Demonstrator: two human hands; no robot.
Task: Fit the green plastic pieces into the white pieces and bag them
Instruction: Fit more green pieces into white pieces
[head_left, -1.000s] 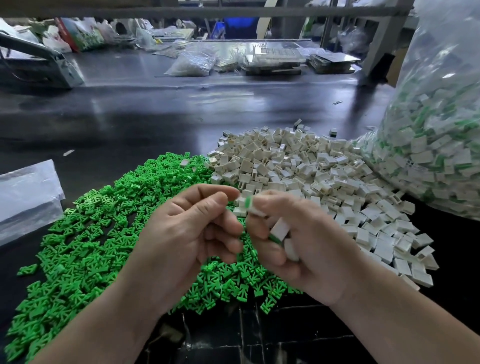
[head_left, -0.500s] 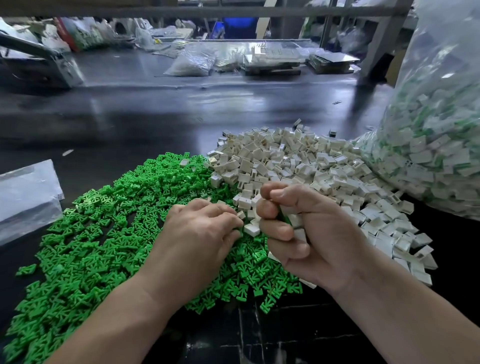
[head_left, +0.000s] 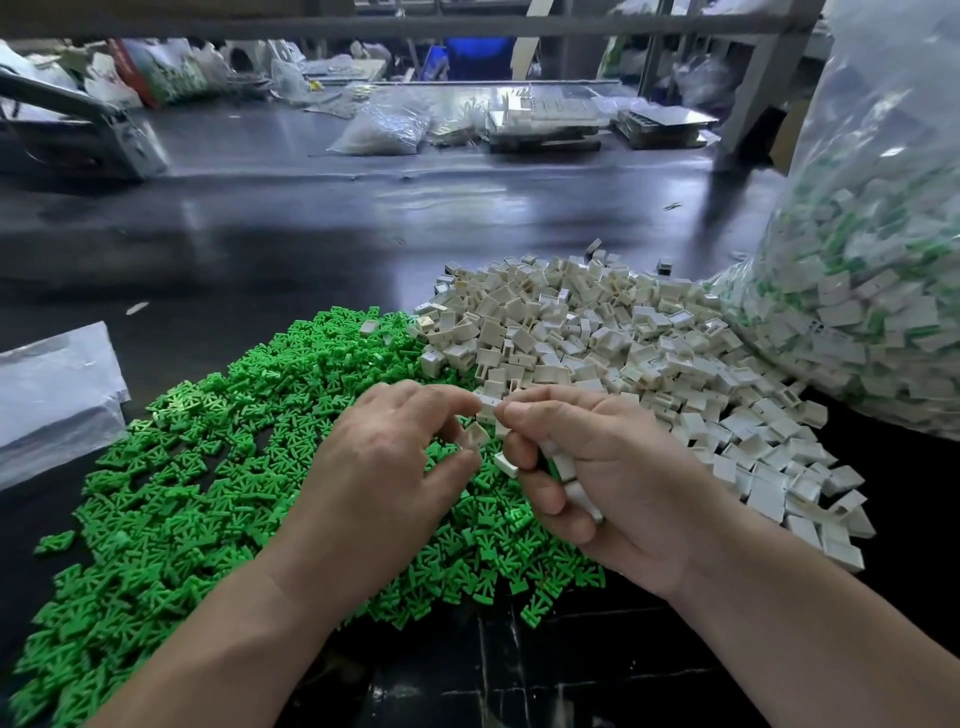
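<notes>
A wide heap of small green plastic pieces (head_left: 208, 457) covers the dark table at left and centre. A heap of white pieces (head_left: 597, 332) lies beside it on the right. My left hand (head_left: 384, 467) hovers over the green heap and pinches a white piece (head_left: 471, 435) at its fingertips. My right hand (head_left: 597, 467) is just to its right, fingers curled round several white pieces (head_left: 563, 467), with thumb and forefinger pinching another white piece (head_left: 487, 406). The fingertips of both hands nearly meet. A big clear bag (head_left: 872, 270) of fitted white-and-green pieces stands at the far right.
A flat clear plastic bag (head_left: 52, 395) lies at the left table edge. At the back of the table are more bags (head_left: 384, 130), stacked trays (head_left: 545, 119) and a metal frame post (head_left: 753, 98). The dark tabletop (head_left: 311, 234) stretches between the heaps and that clutter.
Both hands have lifted off the heaps and come together. My left hand, which was reaching down into the pieces, now pinches a white piece; my right hand has turned to pinch a white piece at its fingertips.
</notes>
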